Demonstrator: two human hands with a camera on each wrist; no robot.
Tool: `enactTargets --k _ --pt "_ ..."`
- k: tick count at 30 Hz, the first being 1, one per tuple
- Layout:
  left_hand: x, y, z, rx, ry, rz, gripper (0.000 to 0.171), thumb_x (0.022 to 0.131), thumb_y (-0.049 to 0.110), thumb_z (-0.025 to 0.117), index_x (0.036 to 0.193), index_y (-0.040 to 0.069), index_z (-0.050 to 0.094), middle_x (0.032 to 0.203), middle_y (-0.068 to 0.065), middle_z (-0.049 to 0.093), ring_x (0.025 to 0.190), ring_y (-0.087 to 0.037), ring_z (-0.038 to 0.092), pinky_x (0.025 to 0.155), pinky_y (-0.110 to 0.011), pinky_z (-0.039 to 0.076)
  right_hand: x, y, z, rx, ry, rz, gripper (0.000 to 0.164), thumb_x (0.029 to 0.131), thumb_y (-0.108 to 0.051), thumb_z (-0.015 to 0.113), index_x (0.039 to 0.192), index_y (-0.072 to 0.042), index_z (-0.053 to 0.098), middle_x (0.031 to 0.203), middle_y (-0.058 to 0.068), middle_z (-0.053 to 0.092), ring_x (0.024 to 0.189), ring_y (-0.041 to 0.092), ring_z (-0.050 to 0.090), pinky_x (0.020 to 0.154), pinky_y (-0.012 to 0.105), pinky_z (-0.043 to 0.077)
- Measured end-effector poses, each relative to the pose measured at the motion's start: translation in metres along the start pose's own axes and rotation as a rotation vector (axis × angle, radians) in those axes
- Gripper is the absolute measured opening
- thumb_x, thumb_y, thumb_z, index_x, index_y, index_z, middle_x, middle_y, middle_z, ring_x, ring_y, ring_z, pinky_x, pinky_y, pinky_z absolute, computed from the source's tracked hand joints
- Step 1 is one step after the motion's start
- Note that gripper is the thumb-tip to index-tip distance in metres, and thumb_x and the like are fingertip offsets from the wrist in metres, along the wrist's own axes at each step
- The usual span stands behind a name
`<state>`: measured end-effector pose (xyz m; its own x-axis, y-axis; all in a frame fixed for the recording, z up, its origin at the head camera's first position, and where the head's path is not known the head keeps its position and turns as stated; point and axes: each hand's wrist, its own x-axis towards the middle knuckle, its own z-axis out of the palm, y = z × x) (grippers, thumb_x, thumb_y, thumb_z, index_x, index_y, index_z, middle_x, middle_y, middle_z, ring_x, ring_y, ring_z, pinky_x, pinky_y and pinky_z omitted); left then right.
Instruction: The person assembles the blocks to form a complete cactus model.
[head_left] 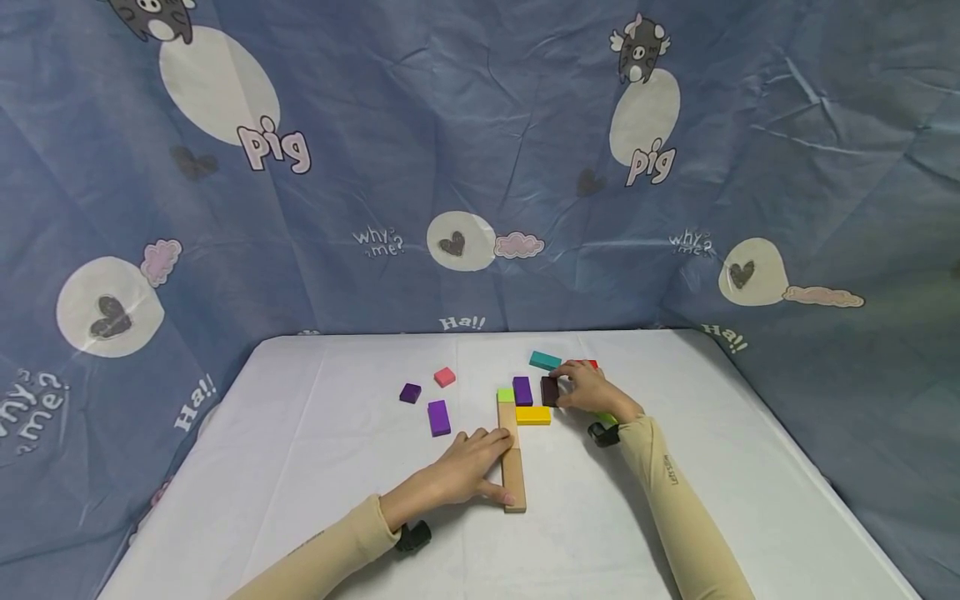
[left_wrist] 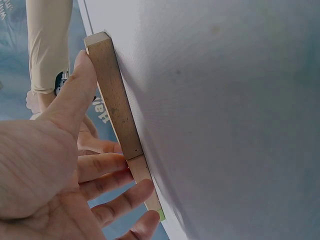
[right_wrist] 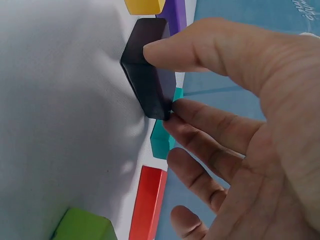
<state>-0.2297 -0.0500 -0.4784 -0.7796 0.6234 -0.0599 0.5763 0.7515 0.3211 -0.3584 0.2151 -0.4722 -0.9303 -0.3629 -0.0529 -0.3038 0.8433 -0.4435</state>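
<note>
Two plain wooden blocks (head_left: 513,479) lie end to end in a line, with a light-green block (head_left: 506,395) at the far end. My left hand (head_left: 472,467) rests along them: the thumb touches near the close end, and the spread fingers reach over the farther block. To the right, my right hand (head_left: 592,392) pinches a dark, nearly black block (right_wrist: 150,70) between thumb and fingertips. A purple block (head_left: 522,391) and a yellow block (head_left: 533,416) lie between that dark block and the wooden line.
Behind the right hand are a teal block (head_left: 545,360) and a red block (right_wrist: 147,200); a green block (right_wrist: 85,226) lies beneath its wrist. On the left lie a pink block (head_left: 445,377), a dark purple block (head_left: 410,392) and a purple block (head_left: 439,418). A patterned blue cloth (head_left: 465,292) surrounds the white table.
</note>
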Motion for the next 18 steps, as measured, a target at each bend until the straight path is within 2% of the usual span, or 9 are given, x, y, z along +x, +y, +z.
enactTargets --k 18 --pt "-0.0002 0.0011 -0.0003 -0.011 0.001 0.004 0.093 0.073 0.060 0.070 0.145 0.008 0.043 0.152 -0.006 0.039 0.130 -0.025 0.044 0.105 -0.059 0.034 -0.0002 0.0007 0.0017 0.027 -0.023 -0.042 0.055 0.077 -0.021 0.078 0.129 -0.011 0.061 0.139 0.014 0.052 0.133 0.036 0.037 0.107 0.059 0.030"
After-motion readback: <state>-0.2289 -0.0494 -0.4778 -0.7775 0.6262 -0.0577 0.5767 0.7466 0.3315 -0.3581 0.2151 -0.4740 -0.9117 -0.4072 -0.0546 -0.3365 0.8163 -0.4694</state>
